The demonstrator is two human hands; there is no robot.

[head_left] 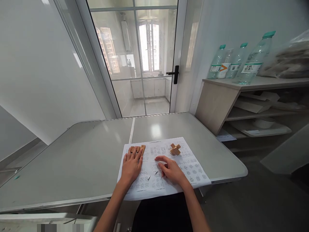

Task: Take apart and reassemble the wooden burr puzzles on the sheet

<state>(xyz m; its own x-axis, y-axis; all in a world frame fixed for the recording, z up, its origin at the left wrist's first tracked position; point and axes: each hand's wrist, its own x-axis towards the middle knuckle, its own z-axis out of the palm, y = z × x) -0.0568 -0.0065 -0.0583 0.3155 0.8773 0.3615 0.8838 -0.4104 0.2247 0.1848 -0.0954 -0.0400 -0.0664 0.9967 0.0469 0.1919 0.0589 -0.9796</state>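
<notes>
A large white sheet (173, 187) printed with rows of small diagrams lies at the table's front edge. My left hand (131, 167) rests flat near its upper left, fingers spread over several flat wooden pieces (143, 149) that it partly hides. Over the middle of the sheet is my right hand (171, 169), its index finger stretched out at the printed diagrams and the others loosely bent. Nothing shows in that hand. An interlocking wooden burr puzzle (175, 149) sits on the sheet's upper right, beyond my right hand and apart from it.
The grey table (72, 161) has a pale seam running across it. On the right stands a wooden shelf (217, 103) bearing several plastic bottles (251, 67) and a bulky plastic bag (287, 61). A glass door (142, 58) with a black handle (176, 74) is behind the table.
</notes>
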